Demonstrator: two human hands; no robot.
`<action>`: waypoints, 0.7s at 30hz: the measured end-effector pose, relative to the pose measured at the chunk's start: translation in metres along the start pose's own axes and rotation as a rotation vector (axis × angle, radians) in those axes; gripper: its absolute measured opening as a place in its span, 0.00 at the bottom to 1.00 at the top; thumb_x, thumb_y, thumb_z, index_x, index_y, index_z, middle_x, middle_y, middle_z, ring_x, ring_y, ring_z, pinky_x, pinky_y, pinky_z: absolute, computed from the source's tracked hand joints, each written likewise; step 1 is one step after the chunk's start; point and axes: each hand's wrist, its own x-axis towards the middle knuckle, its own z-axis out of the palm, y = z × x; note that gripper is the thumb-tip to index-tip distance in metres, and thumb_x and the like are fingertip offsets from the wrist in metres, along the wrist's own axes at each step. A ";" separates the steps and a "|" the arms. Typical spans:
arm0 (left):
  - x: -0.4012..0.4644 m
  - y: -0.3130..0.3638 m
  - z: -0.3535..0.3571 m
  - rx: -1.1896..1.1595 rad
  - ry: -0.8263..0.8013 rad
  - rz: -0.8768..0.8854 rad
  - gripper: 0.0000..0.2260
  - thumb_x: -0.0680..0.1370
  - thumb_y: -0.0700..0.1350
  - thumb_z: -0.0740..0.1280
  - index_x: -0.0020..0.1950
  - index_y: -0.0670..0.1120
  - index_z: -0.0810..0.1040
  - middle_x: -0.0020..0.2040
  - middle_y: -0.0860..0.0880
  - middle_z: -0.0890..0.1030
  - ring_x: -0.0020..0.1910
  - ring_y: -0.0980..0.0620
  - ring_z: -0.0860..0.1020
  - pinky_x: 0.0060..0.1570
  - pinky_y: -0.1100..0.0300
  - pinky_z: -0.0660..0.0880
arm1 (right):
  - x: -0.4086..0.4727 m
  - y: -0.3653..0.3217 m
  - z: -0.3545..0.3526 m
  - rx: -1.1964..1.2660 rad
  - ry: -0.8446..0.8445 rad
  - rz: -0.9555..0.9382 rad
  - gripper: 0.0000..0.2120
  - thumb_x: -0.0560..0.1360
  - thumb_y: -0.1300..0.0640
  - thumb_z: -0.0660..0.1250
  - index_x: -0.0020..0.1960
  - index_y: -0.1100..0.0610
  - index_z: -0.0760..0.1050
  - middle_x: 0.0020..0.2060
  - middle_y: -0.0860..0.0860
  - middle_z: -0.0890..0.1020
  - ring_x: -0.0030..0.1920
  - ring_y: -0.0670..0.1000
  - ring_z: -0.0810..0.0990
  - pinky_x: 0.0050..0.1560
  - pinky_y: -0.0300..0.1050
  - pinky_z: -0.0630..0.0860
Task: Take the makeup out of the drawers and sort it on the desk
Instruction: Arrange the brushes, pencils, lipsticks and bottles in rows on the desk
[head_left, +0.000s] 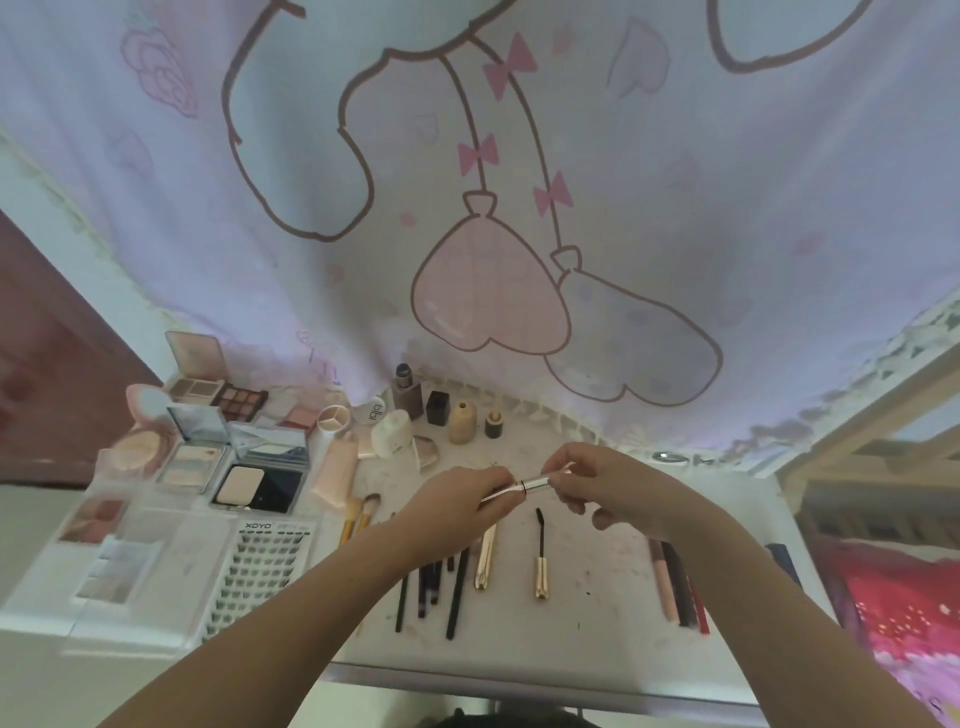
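White desk (597, 623) carries the sorted makeup: compacts and palettes (228, 447) at far left, bottles (447, 410) along the far edge, dark pencils (436, 582) and a gold mascara wand (541, 556) near centre. Both hands meet above it, the left hand (457, 504) pinching one end of a slim silver tube (530, 486) and the right hand (608, 483) pinching the other. Risk: should the tube part suddenly, a piece could drop and scatter the row beneath.

silver tube (535, 485) level, above desk (571, 639)
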 end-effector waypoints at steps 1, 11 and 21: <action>0.001 0.000 0.000 -0.005 0.002 -0.003 0.11 0.81 0.55 0.56 0.52 0.51 0.74 0.33 0.54 0.73 0.29 0.58 0.69 0.31 0.64 0.66 | 0.000 0.000 -0.002 0.018 -0.002 0.007 0.07 0.78 0.51 0.64 0.48 0.54 0.75 0.31 0.46 0.78 0.30 0.43 0.72 0.28 0.35 0.68; 0.011 0.004 0.006 0.018 0.018 -0.007 0.12 0.80 0.56 0.56 0.53 0.51 0.74 0.32 0.55 0.72 0.29 0.58 0.69 0.31 0.64 0.67 | 0.004 0.006 -0.011 0.075 0.035 0.083 0.15 0.77 0.44 0.62 0.48 0.55 0.78 0.30 0.46 0.79 0.28 0.43 0.72 0.26 0.34 0.66; 0.012 0.003 0.008 0.003 0.017 -0.011 0.12 0.80 0.55 0.56 0.52 0.51 0.75 0.37 0.51 0.78 0.29 0.58 0.69 0.30 0.66 0.66 | 0.008 0.012 -0.011 0.112 0.056 0.104 0.17 0.79 0.44 0.59 0.46 0.56 0.78 0.29 0.47 0.77 0.27 0.43 0.72 0.27 0.34 0.66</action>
